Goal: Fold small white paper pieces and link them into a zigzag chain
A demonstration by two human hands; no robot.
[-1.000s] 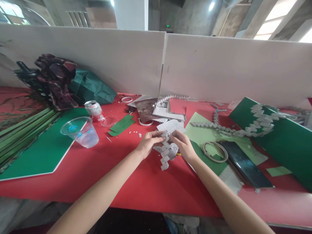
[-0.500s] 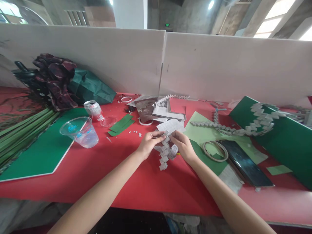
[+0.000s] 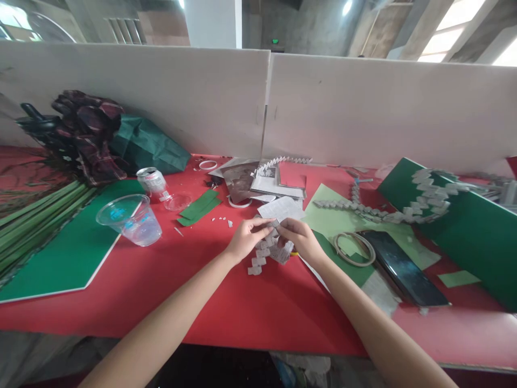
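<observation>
Between my hands hangs a zigzag folded-paper chain (image 3: pixel 262 253) made of grey-white printed paper. My left hand (image 3: pixel 247 240) pinches its upper end between thumb and fingers. From the other side my right hand (image 3: pixel 299 237) pinches the same end, its fingertips close to the left ones. The chain's free end dangles down to the left above the red tabletop (image 3: pixel 226 302). Crumpled printed paper (image 3: pixel 281 252) lies behind the chain, below my right hand, with a small yellow item (image 3: pixel 294 254) beside it. A flat printed sheet (image 3: pixel 281 208) is just beyond my fingertips.
At left stand a clear plastic cup (image 3: pixel 139 223) and a drink can (image 3: pixel 152 184). A phone (image 3: pixel 404 268) and a tape roll (image 3: pixel 354 249) lie at right, near a longer paper chain (image 3: pixel 428 202) against a green board (image 3: pixel 476 231). A white partition (image 3: pixel 363 108) closes the back.
The chain's lower end has swung to the left and is more slanted. Both hands keep pinching its top. The view has shifted slightly.
</observation>
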